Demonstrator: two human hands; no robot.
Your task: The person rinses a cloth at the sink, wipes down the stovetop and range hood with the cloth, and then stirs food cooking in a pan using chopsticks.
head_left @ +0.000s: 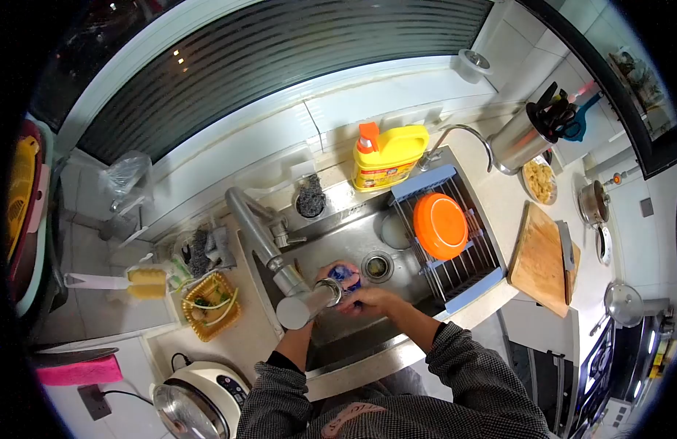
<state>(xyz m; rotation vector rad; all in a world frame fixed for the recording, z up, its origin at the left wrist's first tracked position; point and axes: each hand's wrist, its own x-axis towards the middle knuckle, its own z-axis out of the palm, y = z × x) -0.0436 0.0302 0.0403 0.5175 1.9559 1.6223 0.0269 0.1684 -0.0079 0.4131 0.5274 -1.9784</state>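
Under the faucet point(302, 304), both hands are together over the steel sink point(331, 329). My left hand point(329, 269) is partly hidden behind the faucet head, its fingers curled round a small blue-and-white patterned object point(345, 276). Its kind cannot be made out. My right hand point(369, 299) closes on the same object from the right, near its lower edge. The sink drain point(377, 266) lies just beyond the hands. A blue-ended drying rack point(470, 282) spans the right side of the sink and bears an orange basin point(441, 226). Partly below the rack is a pale bowl point(395, 231).
Behind the sink stand a yellow detergent jug point(389, 157) and a dark scouring pad point(310, 201). On the left are a yellow basket point(211, 306) with scraps and a white cooker point(199, 401). A cutting board point(539, 256) with a knife point(567, 260) lies at right.
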